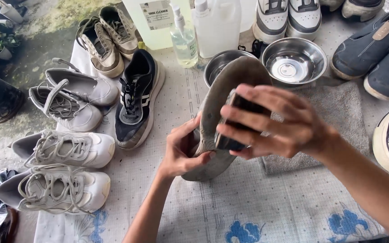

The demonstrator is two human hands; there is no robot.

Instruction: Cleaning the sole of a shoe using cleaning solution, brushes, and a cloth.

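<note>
Glossy steel bowl [294, 60], matt grey towel [334, 112], rubbery sole [228, 85]

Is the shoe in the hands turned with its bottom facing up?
Yes, the shoe shows its worn grey sole upward while the right hand presses a dark brush on it.

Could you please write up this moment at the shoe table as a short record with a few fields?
Left hand: left hand grips the upturned shoe from the side.
Right hand: right hand presses a dark brush against the sole.
Surface: patterned tablecloth with a grey towel.
Bowls: two steel bowls behind the shoe.
Bottles: spray bottle among large jugs.
Other shoes: pale sneakers and a black sneaker to the left.
</note>
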